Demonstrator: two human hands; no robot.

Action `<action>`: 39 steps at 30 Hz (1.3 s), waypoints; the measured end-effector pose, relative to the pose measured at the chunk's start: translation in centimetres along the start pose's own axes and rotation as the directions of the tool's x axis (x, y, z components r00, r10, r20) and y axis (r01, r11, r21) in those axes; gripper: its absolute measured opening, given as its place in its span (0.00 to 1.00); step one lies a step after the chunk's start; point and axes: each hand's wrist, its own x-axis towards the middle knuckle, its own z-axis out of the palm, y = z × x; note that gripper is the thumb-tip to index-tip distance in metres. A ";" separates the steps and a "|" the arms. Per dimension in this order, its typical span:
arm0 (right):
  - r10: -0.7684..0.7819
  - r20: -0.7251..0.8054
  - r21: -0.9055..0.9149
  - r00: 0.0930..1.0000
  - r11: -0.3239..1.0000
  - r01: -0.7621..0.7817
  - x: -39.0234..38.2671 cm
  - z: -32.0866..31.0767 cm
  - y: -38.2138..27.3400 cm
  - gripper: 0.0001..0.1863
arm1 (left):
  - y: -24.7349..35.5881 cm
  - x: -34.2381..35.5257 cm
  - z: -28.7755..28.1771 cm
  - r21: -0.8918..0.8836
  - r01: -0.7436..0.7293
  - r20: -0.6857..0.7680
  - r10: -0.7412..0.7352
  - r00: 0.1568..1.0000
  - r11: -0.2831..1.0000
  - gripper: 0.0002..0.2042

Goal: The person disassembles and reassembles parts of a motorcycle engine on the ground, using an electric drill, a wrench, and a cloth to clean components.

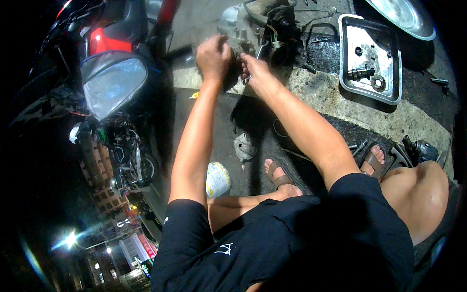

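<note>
A greasy motorcycle engine (236,22) rests on the ground at the far middle, with hoses and wires on its right side. My left hand (214,56) is curled over the engine's near left end, slightly blurred, with its fingertips partly hidden. Just right of it, my right hand (255,68) is closed around a slim shiny metal tool beside the engine. Short lengths of the tool show above and below the fist, but its kind is unclear. Both arms reach forward, and the hands are close together but apart.
At the right, a metal tray (343,58) holds a camshaft (361,73) and a small gear (378,83). A round basin (406,17) stands behind it. Parked motorcycles (114,80) line the left. A white tub (218,180) and a crumpled rag (244,147) lie near my feet.
</note>
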 end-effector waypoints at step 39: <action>0.074 -0.008 0.022 0.997 0.997 -0.074 -0.2 0.3 -1.0 0.11 | 0.3 -0.1 -0.1 0.006 0.017 0.011 -0.017 1.000 1.000 0.09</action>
